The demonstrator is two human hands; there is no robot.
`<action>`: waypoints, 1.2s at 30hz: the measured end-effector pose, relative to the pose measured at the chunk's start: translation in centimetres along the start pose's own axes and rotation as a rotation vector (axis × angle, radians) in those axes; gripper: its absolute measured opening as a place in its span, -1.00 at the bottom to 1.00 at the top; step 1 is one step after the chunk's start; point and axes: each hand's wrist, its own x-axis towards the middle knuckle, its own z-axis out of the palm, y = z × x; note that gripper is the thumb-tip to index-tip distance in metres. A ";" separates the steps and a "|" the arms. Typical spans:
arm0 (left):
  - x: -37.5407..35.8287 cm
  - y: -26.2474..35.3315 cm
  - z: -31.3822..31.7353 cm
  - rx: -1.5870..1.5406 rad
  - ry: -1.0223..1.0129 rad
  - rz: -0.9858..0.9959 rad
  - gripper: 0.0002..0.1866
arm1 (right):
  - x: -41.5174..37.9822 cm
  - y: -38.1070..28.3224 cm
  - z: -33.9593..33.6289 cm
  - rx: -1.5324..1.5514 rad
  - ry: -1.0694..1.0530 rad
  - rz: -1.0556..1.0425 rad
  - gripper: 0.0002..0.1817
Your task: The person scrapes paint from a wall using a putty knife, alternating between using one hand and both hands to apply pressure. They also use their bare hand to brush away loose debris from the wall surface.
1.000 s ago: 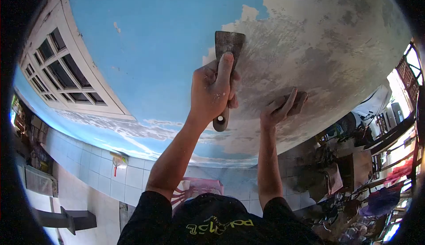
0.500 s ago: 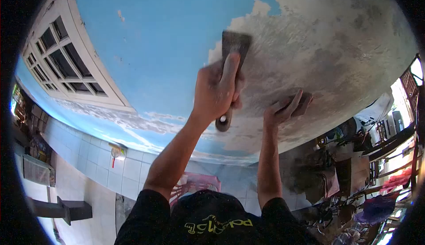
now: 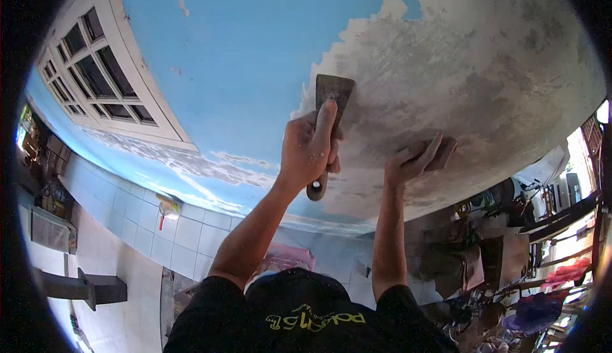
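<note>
My left hand (image 3: 309, 152) is wrapped round the handle of a scraper (image 3: 335, 91), its thumb lying along the tool. The scraper's wide blade points up at the ragged border between blue paint (image 3: 236, 47) and a bare grey-beige patch (image 3: 503, 66) on the wall. To the right and slightly lower, my right hand (image 3: 417, 160) rests against the bare patch with its fingers apart. No tool can be made out in it. Pale dust marks the skin of my left hand.
A white-framed window (image 3: 105, 75) is at the upper left. Below the painted wall runs white tiling (image 3: 182, 238), where a small holder with a red-handled item (image 3: 167, 209) hangs. A pink item (image 3: 287, 256) lies near my body. Clutter and a purple cloth (image 3: 535, 308) are at the lower right.
The scraper and my left hand have moved down and slightly left along the paint border. My right hand has shifted little. The whole view has tilted a bit.
</note>
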 end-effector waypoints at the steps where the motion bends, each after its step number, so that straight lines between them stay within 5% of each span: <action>1: 0.2 0.1 0.0 0.002 -0.020 0.040 -0.39 | 0.1 0.0 0.0 0.009 0.013 -0.001 -0.51; 36: -0.8 -2.3 -0.6 -0.072 0.067 0.001 -0.38 | 0.2 0.7 -0.5 0.014 -0.031 -0.079 -0.53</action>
